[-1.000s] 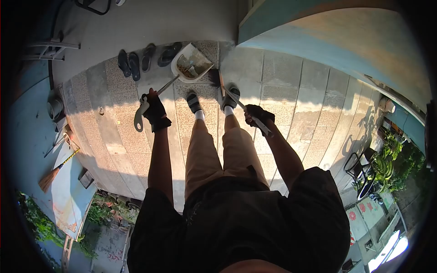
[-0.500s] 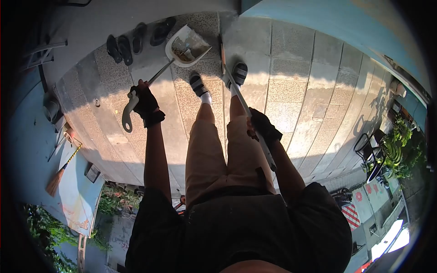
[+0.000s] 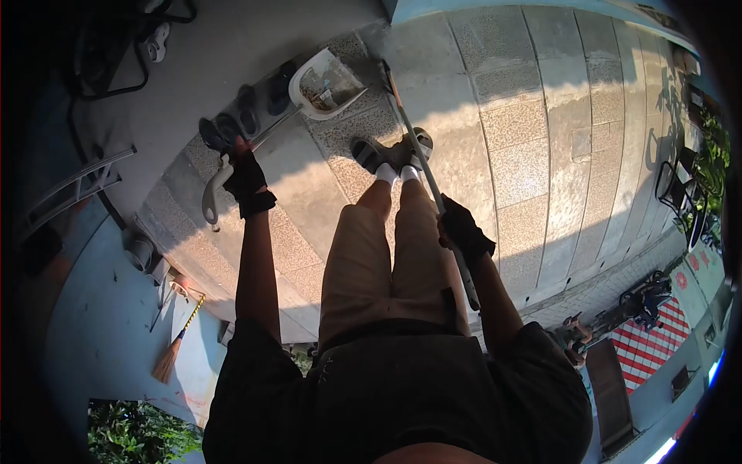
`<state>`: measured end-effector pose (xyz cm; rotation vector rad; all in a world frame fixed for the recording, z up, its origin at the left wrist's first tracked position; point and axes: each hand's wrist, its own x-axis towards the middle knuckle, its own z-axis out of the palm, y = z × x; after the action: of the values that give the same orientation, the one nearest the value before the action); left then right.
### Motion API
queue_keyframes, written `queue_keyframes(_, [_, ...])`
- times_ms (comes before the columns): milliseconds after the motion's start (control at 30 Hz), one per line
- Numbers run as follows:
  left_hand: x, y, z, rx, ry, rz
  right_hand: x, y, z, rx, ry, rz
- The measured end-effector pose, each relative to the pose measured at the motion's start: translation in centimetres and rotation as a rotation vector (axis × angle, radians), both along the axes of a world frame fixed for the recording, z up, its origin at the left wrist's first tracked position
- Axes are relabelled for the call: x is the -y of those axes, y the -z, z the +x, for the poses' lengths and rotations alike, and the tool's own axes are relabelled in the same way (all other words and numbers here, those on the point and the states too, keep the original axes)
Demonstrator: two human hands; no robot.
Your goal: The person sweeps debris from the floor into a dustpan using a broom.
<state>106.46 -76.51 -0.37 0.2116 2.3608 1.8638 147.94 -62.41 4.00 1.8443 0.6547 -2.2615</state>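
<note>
The left hand (image 3: 244, 176) grips the dustpan (image 3: 329, 83) handle; the right hand (image 3: 464, 230) grips a broom (image 3: 418, 153), its shadowed head indistinct.

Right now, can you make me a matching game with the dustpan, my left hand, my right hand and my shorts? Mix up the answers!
Things:
1. Dustpan
2. Left hand
3. Right hand
4. Shorts

Matches:
A. Wrapped around a long pole
B. Tan
C. Has litter inside
D. Holding a curved handle

Right pairs: 1-C, 2-D, 3-A, 4-B
</note>
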Motion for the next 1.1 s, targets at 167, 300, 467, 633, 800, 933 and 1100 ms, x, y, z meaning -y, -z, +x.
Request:
queue_keyframes(167, [-2.6, -1.7, -2.5, 0.026, 0.045, -0.187, 2.4, 0.5, -1.0, 0.044, 0.001, -0.045])
queue_keyframes(300, [-5.7, -1.7, -6.1, 0.05, 0.06, -0.111, 1.4, 3.4, -8.0, 0.004, -0.246, 0.237])
queue_keyframes(467, [-6.8, 1.5, -13.1, 0.001, 0.29, -0.146, 1.8, -0.7, -16.4, 0.119, -0.194, 0.316])
queue_keyframes(633, [-10.2, 0.8, -17.4, 0.01, 0.464, -0.238, 6.0, -2.4, -17.6, 0.169, 0.108, 0.204])
queue_keyframes(800, [-12.6, 1.7, -19.8, -0.04, 0.589, -0.253, 9.3, 0.6, -16.7, 0.318, 0.148, 0.106])
queue_keyframes(933, [-15.2, 1.3, -20.3, -0.06, 0.622, -0.294, 6.8, 4.2, -18.4, 0.202, 0.166, 0.075])
queue_keyframes(1100, [-17.6, 0.9, -21.6, -0.079, 0.623, -0.249, 4.7, 8.0, -20.9, -0.008, 0.26, 0.168])
